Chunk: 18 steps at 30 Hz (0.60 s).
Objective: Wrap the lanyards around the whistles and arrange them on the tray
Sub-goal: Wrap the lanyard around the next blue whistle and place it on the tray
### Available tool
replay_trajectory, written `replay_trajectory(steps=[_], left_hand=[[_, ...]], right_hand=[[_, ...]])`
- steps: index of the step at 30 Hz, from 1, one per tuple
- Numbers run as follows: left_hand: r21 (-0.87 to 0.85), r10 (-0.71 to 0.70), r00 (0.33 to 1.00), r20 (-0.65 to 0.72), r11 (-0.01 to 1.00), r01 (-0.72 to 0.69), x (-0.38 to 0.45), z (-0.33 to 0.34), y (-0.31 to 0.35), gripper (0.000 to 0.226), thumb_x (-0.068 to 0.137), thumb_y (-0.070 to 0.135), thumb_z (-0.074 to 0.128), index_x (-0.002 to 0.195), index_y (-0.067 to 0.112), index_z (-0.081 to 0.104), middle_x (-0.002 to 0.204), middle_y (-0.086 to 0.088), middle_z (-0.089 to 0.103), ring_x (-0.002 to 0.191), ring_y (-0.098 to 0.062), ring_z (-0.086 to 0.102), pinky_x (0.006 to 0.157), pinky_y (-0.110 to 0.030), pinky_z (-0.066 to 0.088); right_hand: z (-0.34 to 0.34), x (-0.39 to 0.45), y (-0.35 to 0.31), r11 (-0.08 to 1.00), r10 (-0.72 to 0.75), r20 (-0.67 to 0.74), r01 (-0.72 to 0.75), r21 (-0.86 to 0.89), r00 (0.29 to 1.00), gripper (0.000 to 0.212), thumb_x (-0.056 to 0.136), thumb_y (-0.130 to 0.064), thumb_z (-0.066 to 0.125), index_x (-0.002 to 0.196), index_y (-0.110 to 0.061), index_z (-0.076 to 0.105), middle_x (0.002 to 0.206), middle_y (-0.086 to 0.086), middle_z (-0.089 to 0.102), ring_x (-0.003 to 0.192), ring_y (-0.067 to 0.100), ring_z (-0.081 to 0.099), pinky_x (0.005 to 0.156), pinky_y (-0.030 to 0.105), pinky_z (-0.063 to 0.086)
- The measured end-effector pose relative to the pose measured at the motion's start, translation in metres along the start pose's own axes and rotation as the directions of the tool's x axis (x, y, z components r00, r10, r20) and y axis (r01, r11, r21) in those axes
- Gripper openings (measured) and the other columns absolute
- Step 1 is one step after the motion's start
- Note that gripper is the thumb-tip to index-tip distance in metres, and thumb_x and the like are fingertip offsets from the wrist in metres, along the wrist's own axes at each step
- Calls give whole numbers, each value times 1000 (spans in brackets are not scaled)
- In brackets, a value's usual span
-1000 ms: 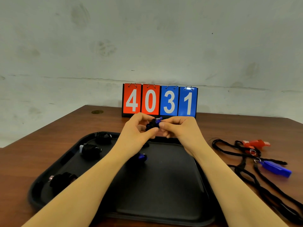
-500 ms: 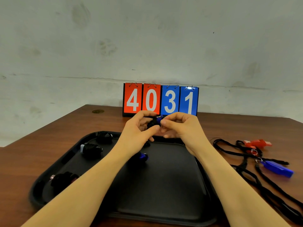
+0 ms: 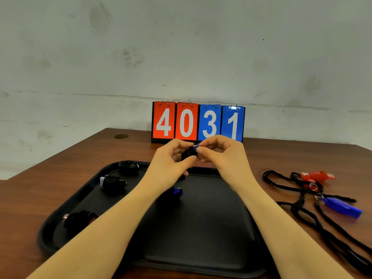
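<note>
Both hands are raised above the far edge of the black tray [image 3: 201,248]; the left hand [image 3: 171,160] and the right hand [image 3: 223,154] pinch one blue whistle [image 3: 190,153] wrapped in black lanyard between their fingertips; four wrapped whistles lie on the tray; right of the tray, a red whistle [image 3: 318,175] and a blue whistle with loose lanyard [image 3: 342,207] lie on the wooden table [image 3: 281,154].

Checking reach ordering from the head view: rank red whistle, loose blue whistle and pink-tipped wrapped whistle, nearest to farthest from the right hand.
From the right hand:
1. red whistle, on the table to its right.
2. loose blue whistle, right, nearer the camera.
3. pink-tipped wrapped whistle, tray front-left corner.
</note>
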<state>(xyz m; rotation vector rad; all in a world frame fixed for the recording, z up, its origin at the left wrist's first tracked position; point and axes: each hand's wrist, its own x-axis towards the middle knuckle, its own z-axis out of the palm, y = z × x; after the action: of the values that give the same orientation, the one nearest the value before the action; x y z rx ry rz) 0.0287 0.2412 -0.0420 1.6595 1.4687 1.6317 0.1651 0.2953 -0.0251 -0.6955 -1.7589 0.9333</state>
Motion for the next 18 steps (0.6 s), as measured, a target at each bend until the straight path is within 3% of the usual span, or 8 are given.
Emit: replay_trajectory(steps=[6, 13, 18], left_hand=[[15, -15, 1000, -8, 1000, 15, 1, -3, -1, 26, 82, 11, 66, 98, 28, 56, 101, 4, 64, 74, -26, 68, 61, -28, 58], [40, 9, 1000, 30, 999, -11, 0, -1, -3, 24, 82, 9, 66, 99, 25, 56, 100, 3, 64, 73, -11, 64, 58, -19, 52], [109, 15, 995, 101, 994, -26, 1, 1, -8, 26, 88, 14, 59, 97, 34, 46, 107, 7, 61, 98, -7, 59, 81, -25, 48]], right_hand=[[-2, 1, 4, 991, -67, 49, 72, -112, 997, 18, 83, -6, 64, 87, -24, 65, 85, -8, 67, 82, 0, 64, 72, 9, 49], [-2, 3, 12, 841, -357, 105, 369, -395, 928, 10, 83, -4, 64, 91, -10, 67, 92, -2, 63, 86, 0, 57, 81, 4, 43], [-3, 4, 12, 808, -399, 130, 416, -418, 907, 11, 82, -6, 65, 92, -8, 69, 91, -1, 65, 84, 0, 57, 83, 5, 43]])
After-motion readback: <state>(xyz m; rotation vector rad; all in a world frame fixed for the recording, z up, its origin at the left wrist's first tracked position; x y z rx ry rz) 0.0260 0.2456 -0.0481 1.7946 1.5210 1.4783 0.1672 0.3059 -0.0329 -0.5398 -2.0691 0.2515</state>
